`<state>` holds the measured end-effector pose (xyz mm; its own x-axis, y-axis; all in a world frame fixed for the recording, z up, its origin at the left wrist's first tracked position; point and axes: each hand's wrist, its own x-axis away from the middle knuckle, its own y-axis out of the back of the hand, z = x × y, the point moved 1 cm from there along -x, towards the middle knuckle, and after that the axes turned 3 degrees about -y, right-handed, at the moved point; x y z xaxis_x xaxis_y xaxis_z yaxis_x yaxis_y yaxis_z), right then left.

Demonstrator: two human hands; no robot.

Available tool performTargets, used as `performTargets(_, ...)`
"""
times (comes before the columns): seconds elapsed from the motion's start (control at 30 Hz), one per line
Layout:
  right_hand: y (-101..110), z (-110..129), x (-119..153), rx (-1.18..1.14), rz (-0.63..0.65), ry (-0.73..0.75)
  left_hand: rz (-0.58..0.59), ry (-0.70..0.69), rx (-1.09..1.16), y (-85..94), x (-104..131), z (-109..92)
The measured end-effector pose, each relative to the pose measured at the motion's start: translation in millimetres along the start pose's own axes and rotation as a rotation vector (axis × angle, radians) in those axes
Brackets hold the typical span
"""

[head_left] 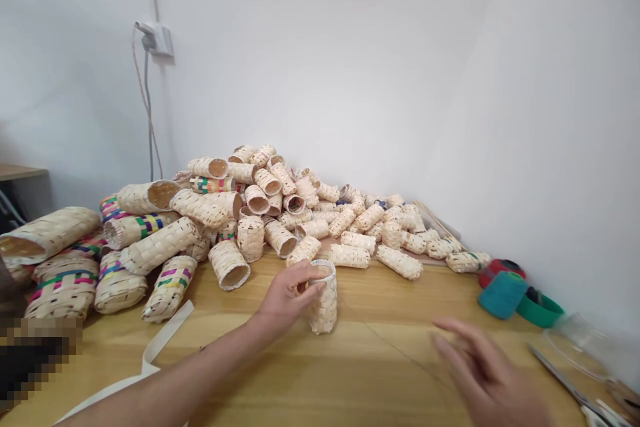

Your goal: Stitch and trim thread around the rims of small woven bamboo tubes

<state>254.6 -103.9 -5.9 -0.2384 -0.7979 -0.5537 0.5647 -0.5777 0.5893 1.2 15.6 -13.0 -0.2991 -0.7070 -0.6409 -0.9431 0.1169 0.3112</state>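
My left hand (290,293) grips a small woven basket (325,307) by its rim, fingers at the opening. The basket is pale, made of flat strips, and stands upright with a white edging round its mouth. To the right, my right hand (487,373) is raised over the table and blurred by motion. Its thumb and forefinger are drawn close together; what is between them is too blurred to name. A thin dark thread (400,350) runs from near the basket towards my right hand.
A large pile of woven baskets (255,200) covers the table's back and left. A white strip (165,337) lies at front left. At right are a teal thread cone (503,295), a green ring-shaped object (543,310) and scissors (565,377). A wall (350,67) rises behind.
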Motion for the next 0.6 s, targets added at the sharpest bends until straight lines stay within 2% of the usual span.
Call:
performTargets(0.13, -59, 39, -45, -0.064, 0.291, 0.093, 0.032, -0.016, -0.033, 0.1, 0, -3)
performTargets(0.23, -88, 49, -56, -0.111, 0.396, 0.124, 0.037, -0.042, -0.114, -1.3, 0, -7)
performTargets(0.3, -96, 44, -52, -0.166, 0.422, 0.110, 0.043, -0.097, -0.183, -3.3, 1, -9)
performTargets(0.43, -96, 27, -43, -0.328, 0.417, -0.001, 0.084, -0.267, -0.274, -8.2, 5, -12)
performTargets(0.6, -95, 27, -45, -0.475, 0.480, -0.056, 0.107, -0.336, -0.339, -9.6, 7, -12)
